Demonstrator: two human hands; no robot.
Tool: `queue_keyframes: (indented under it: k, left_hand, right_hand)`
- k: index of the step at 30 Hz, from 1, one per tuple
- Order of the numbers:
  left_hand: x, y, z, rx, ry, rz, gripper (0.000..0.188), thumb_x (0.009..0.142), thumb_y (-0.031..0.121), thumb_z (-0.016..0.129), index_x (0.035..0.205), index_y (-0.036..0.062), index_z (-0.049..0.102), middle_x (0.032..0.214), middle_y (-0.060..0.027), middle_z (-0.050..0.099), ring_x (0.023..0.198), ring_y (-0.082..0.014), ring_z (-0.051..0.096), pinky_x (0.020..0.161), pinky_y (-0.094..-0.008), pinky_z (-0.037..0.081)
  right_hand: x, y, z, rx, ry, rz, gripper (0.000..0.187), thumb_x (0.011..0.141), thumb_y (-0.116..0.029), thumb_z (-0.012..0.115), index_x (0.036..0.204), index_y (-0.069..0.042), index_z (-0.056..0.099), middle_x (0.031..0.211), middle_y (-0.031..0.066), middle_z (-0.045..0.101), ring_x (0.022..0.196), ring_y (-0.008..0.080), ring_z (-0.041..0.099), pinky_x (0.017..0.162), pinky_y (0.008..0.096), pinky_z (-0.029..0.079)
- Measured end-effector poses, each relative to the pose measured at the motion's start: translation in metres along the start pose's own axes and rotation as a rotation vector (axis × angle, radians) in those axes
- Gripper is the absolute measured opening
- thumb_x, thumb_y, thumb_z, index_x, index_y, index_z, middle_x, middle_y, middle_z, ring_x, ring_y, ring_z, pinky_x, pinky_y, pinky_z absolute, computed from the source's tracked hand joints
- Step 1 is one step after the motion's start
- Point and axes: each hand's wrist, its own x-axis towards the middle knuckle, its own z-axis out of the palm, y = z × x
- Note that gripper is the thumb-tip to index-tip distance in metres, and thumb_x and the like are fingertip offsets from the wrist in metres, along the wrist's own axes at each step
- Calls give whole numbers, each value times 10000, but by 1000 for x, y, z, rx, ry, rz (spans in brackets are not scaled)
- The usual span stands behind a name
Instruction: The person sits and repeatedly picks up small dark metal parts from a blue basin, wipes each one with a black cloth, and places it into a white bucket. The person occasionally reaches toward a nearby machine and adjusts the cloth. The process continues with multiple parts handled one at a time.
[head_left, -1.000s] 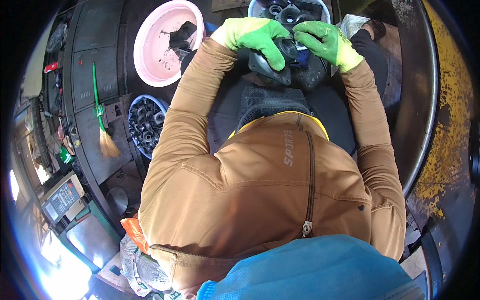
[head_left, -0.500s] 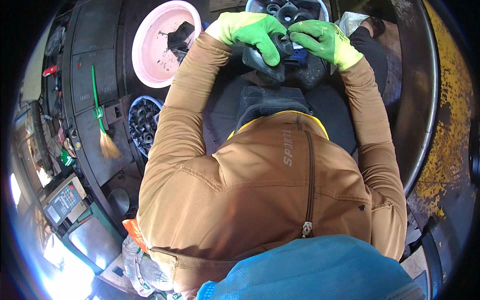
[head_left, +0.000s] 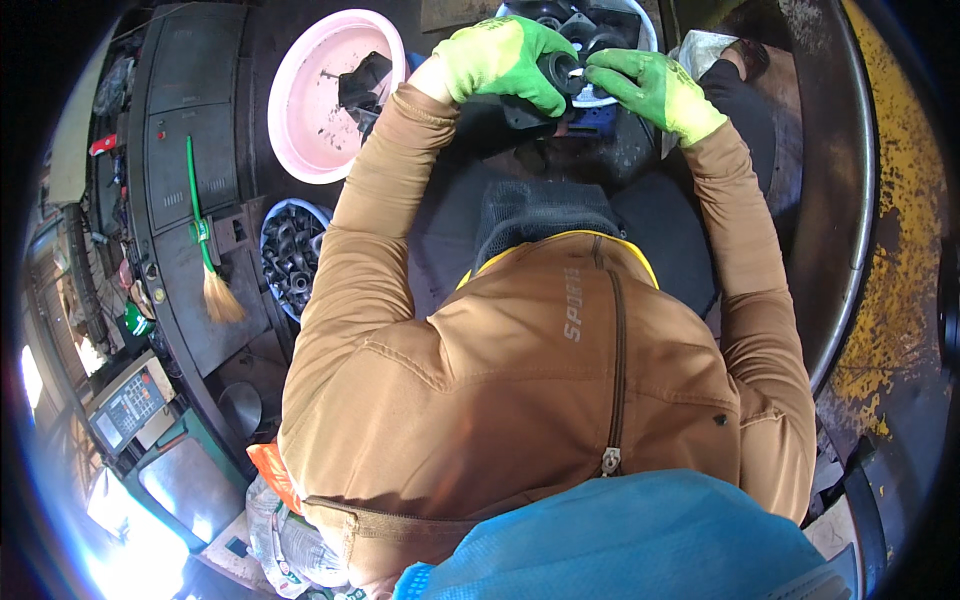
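I have the left hand (head_left: 505, 68) wrapped round the black part (head_left: 557, 74), thumb on the near side and fingers over the far side, near the front edge of the white tub (head_left: 652, 35). The right hand (head_left: 650, 90) is narrow, its fingers drawn together just beside the part's round end. A small pale tip (head_left: 577, 72) shows between those fingers and the part; I cannot tell what it is, or whether the fingers grip it.

What has just changed is the angle of the part. Half a second ago its flat plate hung low, a corner slanting toward the body; now the plate is tucked up beneath the left hand and the round end faces the right. The right hand has hardly moved, so I take the left to be doing the turning, giving the right a fresh stretch of the rim to work on. I judge the piece unfinished, since both hands are at it.

More black parts lie in the white tub beyond, and others fill the blue tub (head_left: 320, 210) by the left arm. Black scraps (head_left: 365, 82) lie against the right edge of the pink basin (head_left: 285, 100).
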Motion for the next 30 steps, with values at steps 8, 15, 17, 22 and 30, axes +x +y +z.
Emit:
queue_keyframes:
  k: [8, 15, 17, 22, 30]
  left_hand:
    - [6, 0, 11, 43, 417, -5, 411, 631, 237, 755, 992, 56, 682, 862, -134, 690, 802, -283, 672, 712, -362, 529]
    - [31, -6, 31, 307, 796, -41, 414, 551, 238, 782, 942, 143, 685, 961, -68, 653, 903, -303, 601, 803, -417, 457]
    - [34, -4, 36, 314, 868, -52, 447, 544, 209, 772, 976, 155, 672, 1000, -50, 630, 896, -302, 572, 812, -402, 429]
    - [41, -2, 44, 347, 926, -30, 465, 561, 149, 726, 1019, 132, 651, 1016, -44, 614, 871, -299, 564, 780, -397, 421]
    - [48, -5, 62, 424, 956, -62, 550, 596, 106, 694, 1130, 214, 615, 1099, 2, 571, 858, -326, 489, 730, -402, 447]
  right_hand:
    - [3, 5, 15, 99, 231, 98, 300, 910, -309, 559, 1089, -86, 649, 1009, 127, 665, 911, 281, 649, 783, 345, 495]
    - [11, 2, 31, 301, 395, 219, 289, 911, -297, 551, 1088, -89, 648, 984, 120, 674, 874, 250, 657, 765, 340, 493]
    - [12, 1, 37, 334, 409, 285, 284, 915, -297, 536, 1080, -93, 645, 979, 127, 668, 886, 263, 647, 780, 349, 486]
    - [14, -10, 40, 485, 389, 352, 298, 928, -306, 516, 1053, -63, 635, 910, 117, 660, 832, 250, 625, 740, 345, 476]
    - [12, -40, 26, 1421, 191, 656, 246, 974, -318, 464, 851, -131, 564, 619, -64, 440, 486, 61, 355, 471, 225, 319]
